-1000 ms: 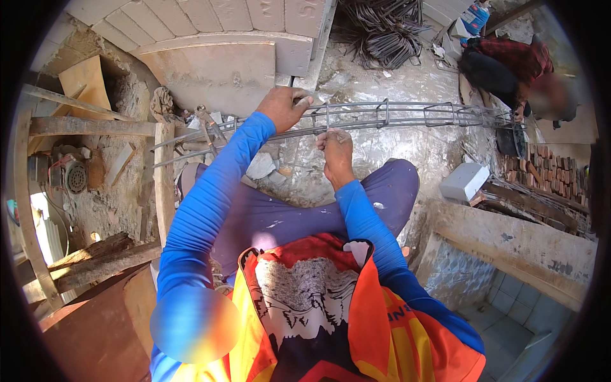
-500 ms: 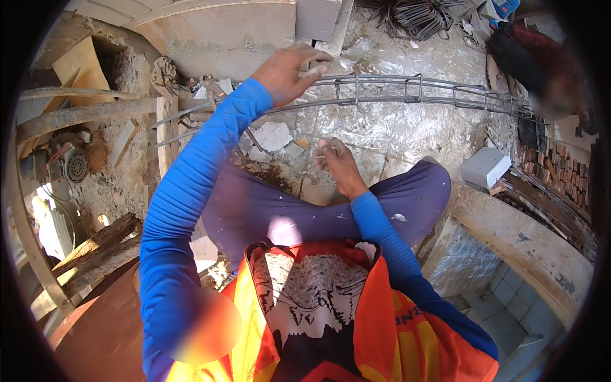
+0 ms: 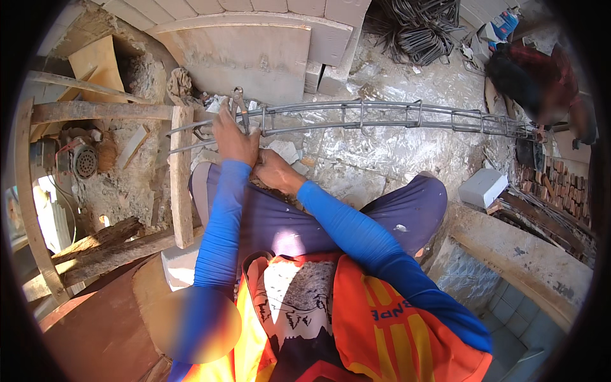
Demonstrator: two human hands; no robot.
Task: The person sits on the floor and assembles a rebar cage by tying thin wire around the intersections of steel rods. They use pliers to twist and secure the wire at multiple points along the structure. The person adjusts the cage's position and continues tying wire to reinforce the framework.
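Along the floor in front of me runs a long cage of steel reinforcing bars, its crosswise stirrups spaced along it. At the cage's left end, my left hand reaches over the bars. A pair of pincers stands between its thumb and fingers, jaws pointing away from me; the hand appears closed on the handles, which are partly hidden. Close by the left wrist is my right hand, its fingers curled in. Their tips are hidden behind the left hand, so what they hold cannot be made out.
A wooden post stands by the bar ends. Bent steel stirrups lie in a heap at the back. Far right, another person crouches by the cage's other end. A white box and stacked bricks are at right.
My left hand has come down and left from above the cage to the pincers. My right hand has moved left beside it. The view has shifted slightly.
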